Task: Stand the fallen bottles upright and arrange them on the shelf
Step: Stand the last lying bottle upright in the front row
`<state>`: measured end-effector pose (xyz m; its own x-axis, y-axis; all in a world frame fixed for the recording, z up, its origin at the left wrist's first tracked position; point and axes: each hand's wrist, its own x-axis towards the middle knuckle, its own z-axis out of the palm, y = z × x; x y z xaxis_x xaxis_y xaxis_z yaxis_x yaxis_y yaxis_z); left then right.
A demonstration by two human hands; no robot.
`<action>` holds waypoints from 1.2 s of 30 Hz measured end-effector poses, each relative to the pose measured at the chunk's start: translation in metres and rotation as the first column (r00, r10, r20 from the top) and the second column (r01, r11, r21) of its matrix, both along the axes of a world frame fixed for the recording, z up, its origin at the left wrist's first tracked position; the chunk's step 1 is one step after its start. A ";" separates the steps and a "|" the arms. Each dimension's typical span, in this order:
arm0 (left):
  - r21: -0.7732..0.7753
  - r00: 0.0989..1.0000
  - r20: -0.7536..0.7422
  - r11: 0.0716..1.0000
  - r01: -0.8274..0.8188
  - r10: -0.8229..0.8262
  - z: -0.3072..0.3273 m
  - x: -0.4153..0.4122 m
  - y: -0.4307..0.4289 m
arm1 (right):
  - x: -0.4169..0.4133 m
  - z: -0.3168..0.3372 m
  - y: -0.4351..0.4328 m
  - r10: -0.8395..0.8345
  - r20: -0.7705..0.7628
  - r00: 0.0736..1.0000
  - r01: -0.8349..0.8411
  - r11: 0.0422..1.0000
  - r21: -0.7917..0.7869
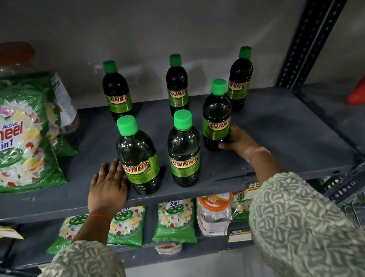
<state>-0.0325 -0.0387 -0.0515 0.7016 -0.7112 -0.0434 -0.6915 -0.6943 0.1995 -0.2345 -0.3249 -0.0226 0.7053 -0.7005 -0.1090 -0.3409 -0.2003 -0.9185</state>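
Both hands low, right hand [238,141] seemingly gripping bottle [216,120]

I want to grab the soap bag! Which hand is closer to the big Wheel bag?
Left. The left hand lies flat on the shelf just right of the Wheel bag; the right hand is far across, holding a bottle.

One head-worn wide-angle view looks forward and down onto the grey shelf [268,127] from close in front (edges bend noticeably), with the lower shelf [180,251] visible beneath.
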 end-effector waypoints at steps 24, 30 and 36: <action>-0.022 1.000 0.001 1.000 -0.010 0.010 0.002 -0.001 -0.001 | 0.016 -0.018 0.049 -0.429 0.177 0.886 0.457 0.873 -0.169; 0.015 1.000 0.011 1.000 -0.003 0.003 0.000 0.003 -0.002 | 0.000 -0.019 0.078 -0.461 0.217 0.860 0.500 0.846 -0.186; 0.022 1.000 0.014 1.000 0.012 -0.012 -0.005 0.006 -0.002 | -0.036 -0.018 0.113 -0.430 0.195 0.881 0.468 0.853 -0.231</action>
<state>-0.0267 -0.0403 -0.0565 0.6937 -0.7187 -0.0489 -0.7025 -0.6900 0.1743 -0.2702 -0.2116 -0.0404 0.3011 -0.9333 0.1959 -0.3324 -0.2952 -0.8957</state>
